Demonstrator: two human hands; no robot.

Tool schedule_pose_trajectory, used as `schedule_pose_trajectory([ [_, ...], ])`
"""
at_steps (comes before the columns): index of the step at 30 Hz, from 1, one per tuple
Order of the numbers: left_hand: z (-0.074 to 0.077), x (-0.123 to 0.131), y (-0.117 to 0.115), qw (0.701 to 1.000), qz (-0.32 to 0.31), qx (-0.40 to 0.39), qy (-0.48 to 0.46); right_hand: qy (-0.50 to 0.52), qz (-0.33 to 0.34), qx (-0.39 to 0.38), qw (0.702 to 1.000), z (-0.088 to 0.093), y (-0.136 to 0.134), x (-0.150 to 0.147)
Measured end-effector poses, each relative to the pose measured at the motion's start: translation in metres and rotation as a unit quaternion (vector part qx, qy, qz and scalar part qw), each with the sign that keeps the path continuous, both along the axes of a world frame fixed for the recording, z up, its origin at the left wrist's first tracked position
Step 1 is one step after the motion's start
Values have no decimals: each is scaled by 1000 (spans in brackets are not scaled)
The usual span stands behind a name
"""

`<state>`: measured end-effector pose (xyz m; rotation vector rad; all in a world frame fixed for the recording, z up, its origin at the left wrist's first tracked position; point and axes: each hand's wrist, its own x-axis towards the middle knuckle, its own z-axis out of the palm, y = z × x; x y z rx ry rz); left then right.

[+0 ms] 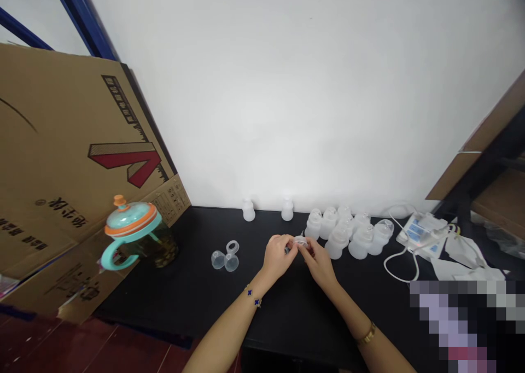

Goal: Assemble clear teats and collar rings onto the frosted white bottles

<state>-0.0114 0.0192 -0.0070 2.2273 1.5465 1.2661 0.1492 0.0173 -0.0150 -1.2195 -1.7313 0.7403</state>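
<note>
Between my two hands, over the black table, is a small clear white ring point(301, 241). My left hand point(278, 254) pinches its left side, and the fingers of my right hand point(319, 259) close on its right side. Several white bottles with clear domed caps point(336, 240) stand in a group just behind and right of my right hand. Two smaller white bottles point(248, 210) stand apart near the wall. Left of my left hand lie two clear domed caps point(231, 262) and a loose white ring point(232, 246).
A turquoise and orange lidded jug point(133, 219) stands at the left, beside a large cardboard box point(61, 143). White cables point(400, 277), a white and blue packet point(419, 233) and white papers lie at the right of the black table point(184, 307). A white wall rises behind.
</note>
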Motion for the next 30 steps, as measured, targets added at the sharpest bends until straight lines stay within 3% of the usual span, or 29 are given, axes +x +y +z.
schedule_pose_trajectory([
  [30,-3,2,-1,1000,12,-5,8,10,4,-5,1000,-1,0,-1],
])
